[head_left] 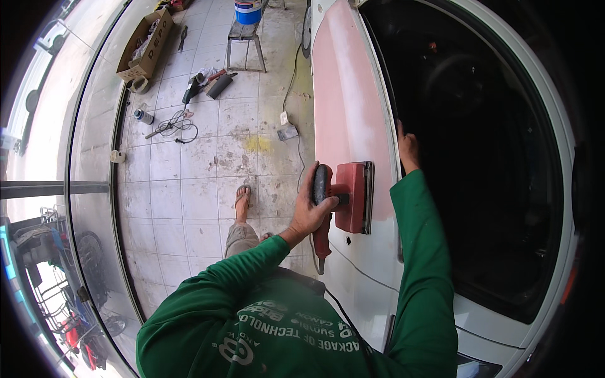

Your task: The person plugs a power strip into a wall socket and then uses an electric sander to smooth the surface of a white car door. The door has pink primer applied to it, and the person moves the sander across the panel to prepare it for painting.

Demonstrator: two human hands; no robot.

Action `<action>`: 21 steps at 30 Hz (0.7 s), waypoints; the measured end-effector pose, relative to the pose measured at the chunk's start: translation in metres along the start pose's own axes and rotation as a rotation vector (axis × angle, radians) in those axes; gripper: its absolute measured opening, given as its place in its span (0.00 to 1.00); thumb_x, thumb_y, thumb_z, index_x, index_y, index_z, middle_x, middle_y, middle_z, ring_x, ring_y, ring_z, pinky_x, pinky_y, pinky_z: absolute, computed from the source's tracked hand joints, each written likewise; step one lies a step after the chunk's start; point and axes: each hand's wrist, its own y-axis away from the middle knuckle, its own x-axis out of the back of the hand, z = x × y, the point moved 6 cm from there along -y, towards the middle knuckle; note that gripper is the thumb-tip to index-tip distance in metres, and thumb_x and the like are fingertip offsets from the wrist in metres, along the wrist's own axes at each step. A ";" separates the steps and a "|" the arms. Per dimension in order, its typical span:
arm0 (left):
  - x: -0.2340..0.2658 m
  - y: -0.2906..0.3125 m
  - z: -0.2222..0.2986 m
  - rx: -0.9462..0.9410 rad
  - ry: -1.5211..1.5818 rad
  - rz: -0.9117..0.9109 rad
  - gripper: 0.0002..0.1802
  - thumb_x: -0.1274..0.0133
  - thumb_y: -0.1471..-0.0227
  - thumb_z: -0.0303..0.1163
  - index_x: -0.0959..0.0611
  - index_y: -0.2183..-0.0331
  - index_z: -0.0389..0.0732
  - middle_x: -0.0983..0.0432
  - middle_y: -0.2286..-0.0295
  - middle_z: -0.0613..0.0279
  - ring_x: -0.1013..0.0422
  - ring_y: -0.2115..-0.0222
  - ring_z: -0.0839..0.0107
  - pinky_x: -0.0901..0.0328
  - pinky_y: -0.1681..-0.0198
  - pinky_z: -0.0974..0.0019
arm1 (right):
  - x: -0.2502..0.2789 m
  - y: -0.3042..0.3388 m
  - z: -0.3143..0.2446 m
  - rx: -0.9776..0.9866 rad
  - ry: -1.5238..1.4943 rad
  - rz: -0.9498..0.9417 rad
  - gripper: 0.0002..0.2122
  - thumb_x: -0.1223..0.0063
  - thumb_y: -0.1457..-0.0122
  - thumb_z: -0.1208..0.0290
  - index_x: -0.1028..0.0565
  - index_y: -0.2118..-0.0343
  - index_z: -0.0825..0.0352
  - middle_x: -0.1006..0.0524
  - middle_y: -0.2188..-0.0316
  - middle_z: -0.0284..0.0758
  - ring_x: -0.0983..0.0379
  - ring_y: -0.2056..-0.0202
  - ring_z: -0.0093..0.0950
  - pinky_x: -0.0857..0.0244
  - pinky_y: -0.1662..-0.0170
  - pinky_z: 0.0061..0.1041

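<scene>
My left hand [307, 211] is wrapped round the dark grip of a red electric sander [350, 198]. The sander's rectangular pad faces the side of a white car, against the car door panel [353, 120], which carries pink and whitish filler. Whether the pad presses on the panel cannot be made out exactly. My right hand [409, 150] is curled at the door's window edge [392, 120], one digit stretched along it; the dark opening partly hides its other fingers. Below the filler, the panel is white with a small dark hole.
A power cord [299, 151] runs over the tiled floor [201, 164] to a small box. A stool [244, 44] bears a blue bucket [247, 11]. Further left lie a corded power tool [191, 89], a can [144, 116] and a cardboard box [146, 47], beside a glass wall.
</scene>
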 end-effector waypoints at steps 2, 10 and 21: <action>0.002 -0.001 -0.004 -0.018 -0.016 -0.012 0.52 0.36 0.51 0.34 0.43 0.29 0.38 0.33 0.39 0.48 0.32 0.43 0.61 0.38 0.37 0.60 | 0.002 -0.004 0.006 -0.033 -0.004 -0.003 0.48 0.68 0.36 0.25 0.17 0.70 0.78 0.18 0.74 0.51 0.18 0.69 0.45 0.26 0.61 0.43; 0.031 -0.103 -0.010 0.076 0.042 0.141 0.54 0.33 0.58 0.43 0.35 0.33 0.36 0.21 0.52 0.41 0.23 0.53 0.54 0.31 0.44 0.59 | 0.014 0.027 -0.035 -0.072 -0.105 -0.179 0.46 0.67 0.35 0.26 0.15 0.69 0.75 0.15 0.72 0.44 0.16 0.67 0.39 0.23 0.57 0.37; 0.023 -0.072 -0.025 0.099 0.034 0.105 0.56 0.34 0.61 0.47 0.37 0.31 0.45 0.29 0.53 0.34 0.27 0.52 0.41 0.33 0.44 0.51 | 0.022 0.028 -0.041 -0.064 -0.169 -0.235 0.43 0.66 0.33 0.30 0.15 0.61 0.75 0.14 0.68 0.42 0.15 0.66 0.36 0.21 0.60 0.33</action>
